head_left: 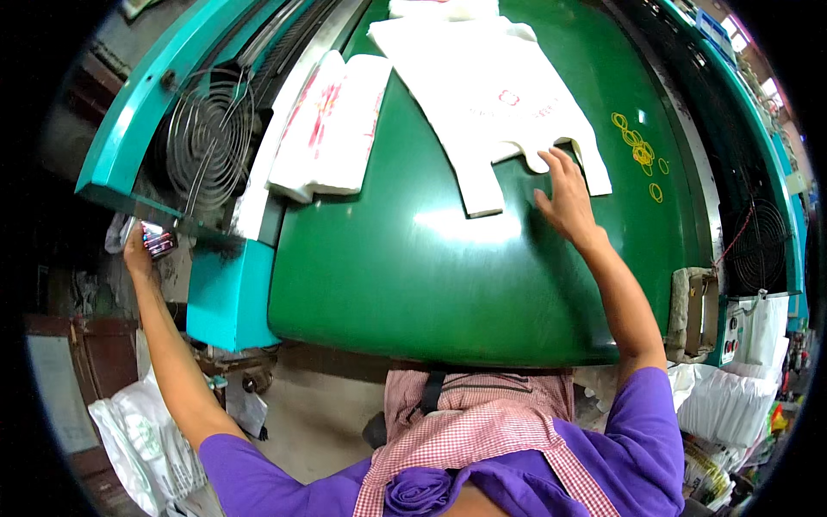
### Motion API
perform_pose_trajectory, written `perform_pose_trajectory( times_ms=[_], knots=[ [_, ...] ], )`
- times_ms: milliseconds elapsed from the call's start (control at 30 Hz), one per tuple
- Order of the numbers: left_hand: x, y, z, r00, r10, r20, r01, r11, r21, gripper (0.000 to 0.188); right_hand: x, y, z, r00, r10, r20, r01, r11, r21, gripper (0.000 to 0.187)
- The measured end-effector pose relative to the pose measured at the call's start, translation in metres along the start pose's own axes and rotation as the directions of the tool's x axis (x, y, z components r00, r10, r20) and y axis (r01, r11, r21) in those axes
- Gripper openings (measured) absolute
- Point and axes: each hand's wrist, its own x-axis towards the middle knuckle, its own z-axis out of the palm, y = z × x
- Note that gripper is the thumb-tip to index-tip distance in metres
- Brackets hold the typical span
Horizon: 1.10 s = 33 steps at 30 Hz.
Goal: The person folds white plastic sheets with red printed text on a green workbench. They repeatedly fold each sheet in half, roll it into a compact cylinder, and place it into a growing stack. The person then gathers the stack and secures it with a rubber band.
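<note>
Purple shirt [642, 448], nearest, is partly covered by a checked apron [482, 426]. Right hand [568, 196]: spread, nothing grasped; white bag stack [482, 86] is laid just beyond its fingertips, contact uncertain. Edges are best squared with a flat palm. Left hand [138, 254]: grip cannot be told; shiny object [158, 239] beside it is indistinct. White bundle [444, 9], beyond the stack, is cut off.

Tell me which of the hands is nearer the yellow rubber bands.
Right. The right hand is left of the yellow rubber bands, over the green surface; the left hand is much farther, beyond the surface's left edge.
</note>
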Motion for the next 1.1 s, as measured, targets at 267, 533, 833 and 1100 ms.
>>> perform_pose_trajectory(
  times_ms=[267,533,833,1100],
  knots=[
    [0.061,-0.032,0.081,0.999,-0.053,-0.012,0.053,0.998,-0.036,0.039,0.055,0.057,0.03,0.991,-0.123,-0.051,0.111,0.973,-0.202,0.013],
    [0.029,-0.023,0.089,0.99,0.006,-0.142,-0.008,1.0,-0.015,0.038,-0.03,0.007,0.004,0.924,-0.323,0.204,0.326,0.945,0.019,0.015],
    [-0.26,0.087,0.272,0.742,0.651,0.161,-0.651,0.642,0.405,0.035,-0.143,-0.031,-0.041,0.835,-0.474,0.28,0.366,0.858,0.36,0.033],
    [-0.364,0.025,0.374,0.204,0.187,0.961,-0.963,0.216,0.162,0.084,-0.167,-0.013,-0.073,0.916,-0.306,0.257,0.136,0.844,0.519,0.041]
  ],
)
